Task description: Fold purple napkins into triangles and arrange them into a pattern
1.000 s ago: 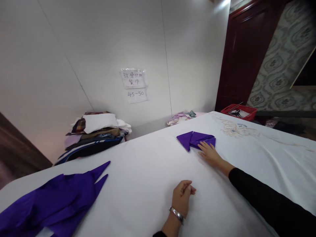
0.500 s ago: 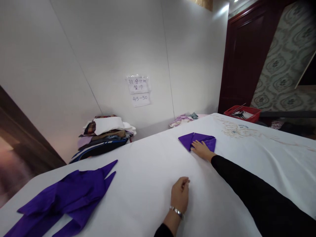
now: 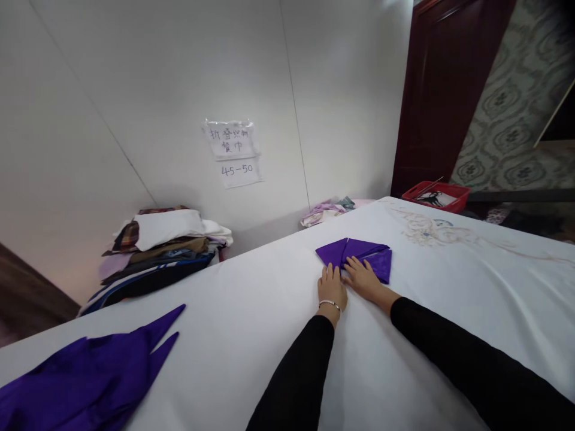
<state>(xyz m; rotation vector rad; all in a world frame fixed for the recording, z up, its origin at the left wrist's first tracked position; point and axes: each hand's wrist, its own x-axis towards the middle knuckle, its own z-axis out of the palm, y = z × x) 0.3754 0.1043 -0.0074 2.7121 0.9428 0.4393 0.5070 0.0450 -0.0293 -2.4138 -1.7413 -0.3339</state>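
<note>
A folded purple napkin (image 3: 366,248) lies flat on the white tablecloth (image 3: 251,311), right of the middle, with pointed corners and a fold line across it. My left hand (image 3: 332,288), with a silver bracelet at the wrist, rests its outstretched fingers on the napkin's near left edge. Beside it, my right hand (image 3: 363,279) lies with fingers spread over the napkin's near middle. Both palms face down, and the two hands almost touch. The part of the near edge beneath the fingers is hidden.
More purple cloth (image 3: 85,377) lies loosely heaped at the front left. Behind the table's far edge are a stack of folded clothes (image 3: 166,245) and a smaller cloth pile (image 3: 326,212). A red basket (image 3: 458,203) stands at the back right. Paper signs (image 3: 233,152) hang on the wall.
My left hand has moved forward from the bare tablecloth onto the napkin, and its fingers have straightened. The right hand stays on the napkin. The view has shifted slightly to the right.
</note>
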